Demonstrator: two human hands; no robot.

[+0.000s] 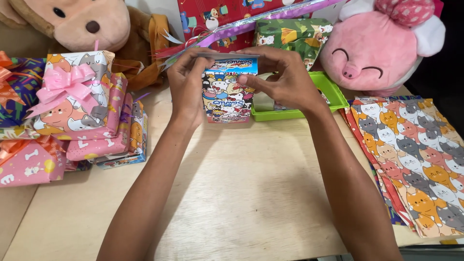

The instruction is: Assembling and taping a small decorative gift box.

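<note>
A small box wrapped in cartoon-print paper (226,99) stands upright on the wooden table (241,193), near its far middle. My left hand (186,84) grips the box's upper left side, fingers curled over the top edge. My right hand (285,79) holds the upper right side, thumb and fingers pressing the paper flap at the top. Both forearms reach in from the bottom of the view.
Wrapped gifts with a pink bow (65,84) are stacked at the left. A green tray (333,94) sits behind the box. Cat-print wrapping sheets (415,159) lie at the right. A brown plush (72,21), a pink pig plush (382,46) and paper rolls (251,21) line the back.
</note>
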